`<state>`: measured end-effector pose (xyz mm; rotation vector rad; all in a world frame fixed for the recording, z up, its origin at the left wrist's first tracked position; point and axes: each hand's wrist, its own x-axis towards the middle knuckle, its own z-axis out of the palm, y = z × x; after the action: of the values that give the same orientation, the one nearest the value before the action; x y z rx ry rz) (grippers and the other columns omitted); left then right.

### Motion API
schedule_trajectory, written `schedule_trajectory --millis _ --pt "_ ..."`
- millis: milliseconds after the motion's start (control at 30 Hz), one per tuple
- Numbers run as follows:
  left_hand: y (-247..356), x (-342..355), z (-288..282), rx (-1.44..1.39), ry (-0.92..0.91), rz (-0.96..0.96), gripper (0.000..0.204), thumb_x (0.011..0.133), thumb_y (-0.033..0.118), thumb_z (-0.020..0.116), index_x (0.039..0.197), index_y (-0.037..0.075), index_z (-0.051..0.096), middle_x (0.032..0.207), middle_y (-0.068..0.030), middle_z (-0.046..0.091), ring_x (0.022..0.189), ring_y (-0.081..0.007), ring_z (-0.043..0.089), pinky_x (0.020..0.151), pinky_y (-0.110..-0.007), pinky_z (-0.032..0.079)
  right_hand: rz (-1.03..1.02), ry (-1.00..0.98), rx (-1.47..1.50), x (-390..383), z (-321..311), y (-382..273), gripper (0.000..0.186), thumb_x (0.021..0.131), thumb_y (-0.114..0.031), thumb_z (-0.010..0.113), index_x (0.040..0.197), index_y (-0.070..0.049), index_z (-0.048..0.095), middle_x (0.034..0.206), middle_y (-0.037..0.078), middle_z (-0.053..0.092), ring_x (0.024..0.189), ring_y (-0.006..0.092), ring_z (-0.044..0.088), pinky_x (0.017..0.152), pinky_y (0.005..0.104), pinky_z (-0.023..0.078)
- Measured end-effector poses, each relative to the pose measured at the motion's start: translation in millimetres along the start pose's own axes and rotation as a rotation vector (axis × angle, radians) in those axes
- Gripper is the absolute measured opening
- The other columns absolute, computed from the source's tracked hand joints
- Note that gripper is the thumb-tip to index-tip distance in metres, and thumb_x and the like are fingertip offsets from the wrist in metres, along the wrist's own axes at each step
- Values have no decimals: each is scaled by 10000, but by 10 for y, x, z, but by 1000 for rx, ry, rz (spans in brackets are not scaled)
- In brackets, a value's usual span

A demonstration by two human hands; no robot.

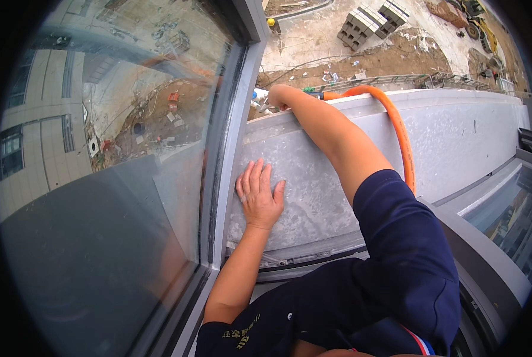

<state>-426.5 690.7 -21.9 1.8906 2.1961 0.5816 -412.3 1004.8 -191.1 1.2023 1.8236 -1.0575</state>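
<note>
Hose [396, 128], orange, curves over the far edge of the grey ledge [456, 137]. Right hand [276, 96] is closed around the hose's nozzle end at that edge, beside the window frame [233, 137]. Left hand [259, 193] lies flat and spread on the ledge, just beside the frame.

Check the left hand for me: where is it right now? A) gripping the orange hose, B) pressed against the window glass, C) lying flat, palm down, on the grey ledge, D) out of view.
C: the left hand lies flat with its fingers spread on the grey ledge, apart from the orange hose and beside the window frame.
</note>
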Motion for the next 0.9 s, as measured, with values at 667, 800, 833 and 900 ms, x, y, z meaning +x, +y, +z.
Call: schedule_trajectory --millis 667,800,833,900 --pt "-19 -12 19 29 -5 -13 482 845 276 675 1244 31 561 1386 -131 500 1334 -333 411 1096 -492 278 -245 -164 -180 136 -20 -30 264 782 -199 566 640 7 650 602 168 597 512 269 558 498 444 422" --pt "-15 -10 6 18 1 -15 479 845 278 675 1240 31 563 1386 -132 503 1332 -335 415 1095 -491 278 -230 -118 -126 69 9 -65 244 737 -171 574 580 7 634 589 189 595 508 298 563 502 464 423" --pt "-16 -14 2 17 1 -15 479 844 277 675 1240 31 563 1386 -132 502 1331 -335 417 1095 -491 278 -220 -108 -75 21 6 -61 223 714 -148 570 575 11 641 599 201 606 516 307 576 505 467 429" --pt "-27 -25 0 13 2 -17 478 843 274 675 1240 31 562 1385 -133 503 1329 -335 419 1094 -490 279 -228 -109 -67 -40 2 -89 200 671 -117 559 569 27 654 610 220 620 534 323 598 512 471 442"
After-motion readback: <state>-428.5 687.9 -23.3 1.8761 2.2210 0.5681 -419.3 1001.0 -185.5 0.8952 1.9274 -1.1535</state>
